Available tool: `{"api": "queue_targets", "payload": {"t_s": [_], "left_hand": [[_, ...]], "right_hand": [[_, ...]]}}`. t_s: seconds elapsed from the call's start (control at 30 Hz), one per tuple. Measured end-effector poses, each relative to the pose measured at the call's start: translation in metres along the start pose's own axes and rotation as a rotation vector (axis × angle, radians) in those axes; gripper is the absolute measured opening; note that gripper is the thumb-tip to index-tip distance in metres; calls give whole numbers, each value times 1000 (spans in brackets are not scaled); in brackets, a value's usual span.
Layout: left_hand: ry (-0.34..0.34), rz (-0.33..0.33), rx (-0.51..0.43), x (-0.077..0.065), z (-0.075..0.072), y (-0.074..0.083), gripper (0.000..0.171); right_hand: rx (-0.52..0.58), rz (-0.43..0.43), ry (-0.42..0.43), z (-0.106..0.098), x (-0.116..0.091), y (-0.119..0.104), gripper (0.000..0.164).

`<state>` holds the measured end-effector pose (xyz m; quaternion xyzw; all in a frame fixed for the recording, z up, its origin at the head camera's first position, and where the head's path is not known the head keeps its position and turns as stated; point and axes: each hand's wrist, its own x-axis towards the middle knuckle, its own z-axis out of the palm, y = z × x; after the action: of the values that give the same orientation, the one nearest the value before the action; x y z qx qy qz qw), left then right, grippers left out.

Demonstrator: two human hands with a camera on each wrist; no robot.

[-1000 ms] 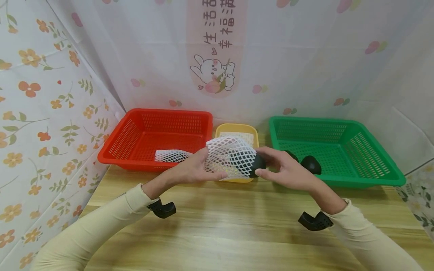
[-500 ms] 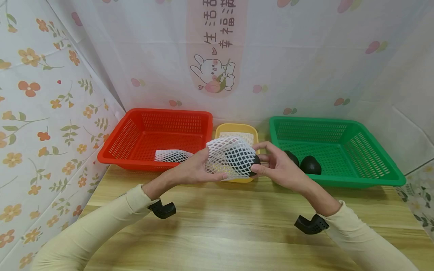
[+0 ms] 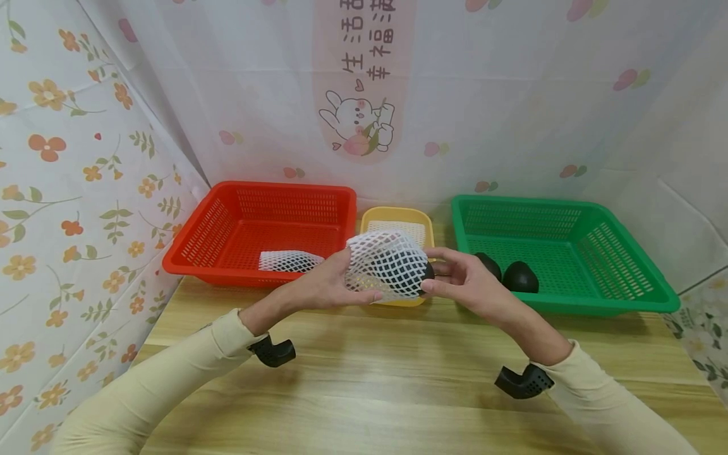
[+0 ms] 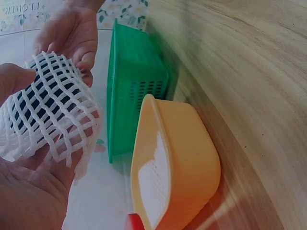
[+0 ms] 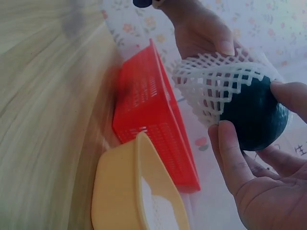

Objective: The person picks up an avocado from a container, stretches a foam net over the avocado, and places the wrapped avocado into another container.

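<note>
A dark avocado point(image 5: 254, 115) sits partly inside a white foam net sleeve point(image 3: 392, 262), held up in front of the yellow basket. My left hand point(image 3: 321, 281) grips the sleeve from the left, its thumb along the lower front. My right hand point(image 3: 474, 284) holds the avocado's bare end, with thumb and fingers spread round it in the right wrist view. Through the mesh, the covered part of the fruit shows in the left wrist view. Two more dark avocados, one of them nearer point(image 3: 520, 277), lie in the green basket point(image 3: 614, 253).
At the left stands a red basket point(image 3: 273, 196) with a netted dark item point(image 3: 290, 261) in it. Between the two large baskets is a small yellow basket point(image 4: 192, 148) holding white foam nets point(image 3: 412, 230). All stand on a wooden table point(image 3: 364, 392) before a printed curtain.
The avocado has moved left, deeper into the sleeve, and less of its dark end shows. My right hand has shifted slightly left with it; my left hand has hardly moved.
</note>
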<state>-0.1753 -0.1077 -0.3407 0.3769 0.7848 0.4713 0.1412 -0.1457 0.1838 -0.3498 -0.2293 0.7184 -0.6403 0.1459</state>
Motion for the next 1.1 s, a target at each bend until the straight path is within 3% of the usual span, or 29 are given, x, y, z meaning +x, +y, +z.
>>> {"api": "queue_targets", "payload": {"t_s": [0.23, 0.57, 0.83, 1.1], "left_hand": [[-8, -2, 4, 0, 0, 2, 75], [4, -5, -3, 3, 2, 5, 78], [33, 0, 3, 7, 5, 7, 82], [46, 28, -11, 8, 7, 6, 78]], "right_hand": [[-23, -19, 36, 4, 2, 3, 47], [-10, -6, 153, 11, 6, 5, 39], [-13, 2, 251, 18, 11, 2, 21], [69, -14, 242, 23, 11, 1, 20]]}}
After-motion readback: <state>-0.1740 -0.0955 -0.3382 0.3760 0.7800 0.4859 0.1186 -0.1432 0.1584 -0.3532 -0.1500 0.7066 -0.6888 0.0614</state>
